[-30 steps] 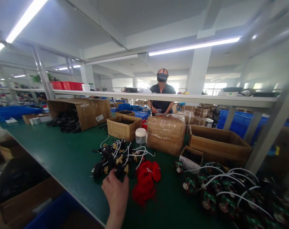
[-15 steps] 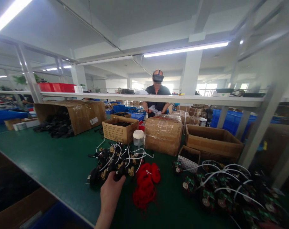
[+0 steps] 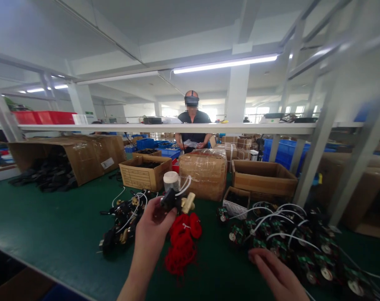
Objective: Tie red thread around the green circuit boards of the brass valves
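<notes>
Head view. Bare hands of the wearer: two. The left hand [image 3: 155,221], at the centre of the frame, grips one assembly [image 3: 169,200] between thumb and fingers, raised above the bench [image 3: 67,217]. This assembly has a dark, rounded body, a brass-coloured metal fitting [image 3: 187,203] and flexible white tubing [image 3: 183,187]. The right hand [image 3: 277,269], lower right, lies beside the circuit-board units [image 3: 309,267], fingers close together; from where I stand I cannot tell whether it holds anything.

Circuit-board units: ten or more, each with a flat green board and most with a pale round disc; white tubes arch over them. Left of centre: one heap of black-and-brass parts [image 3: 123,234], too tangled to count. Lower centre: one bundle of thin red strands [image 3: 181,246], loosely matted, beside a tighter coil of the same red.

Centre: one translucent cylindrical jar [image 3: 171,184] with a smooth white lid. Left: one cardboard carton on its side [image 3: 95,152], black pieces [image 3: 48,171] spilling from its mouth. Centre: one glossy taped carton [image 3: 202,173]. Right of centre: one long open carton [image 3: 265,184] and one small white-fronted box [image 3: 235,208]. Upper left: two red plastic bins [image 3: 56,118] on the white shelf [image 3: 208,128]. Beyond the shelf: one co-worker [image 3: 194,119].
</notes>
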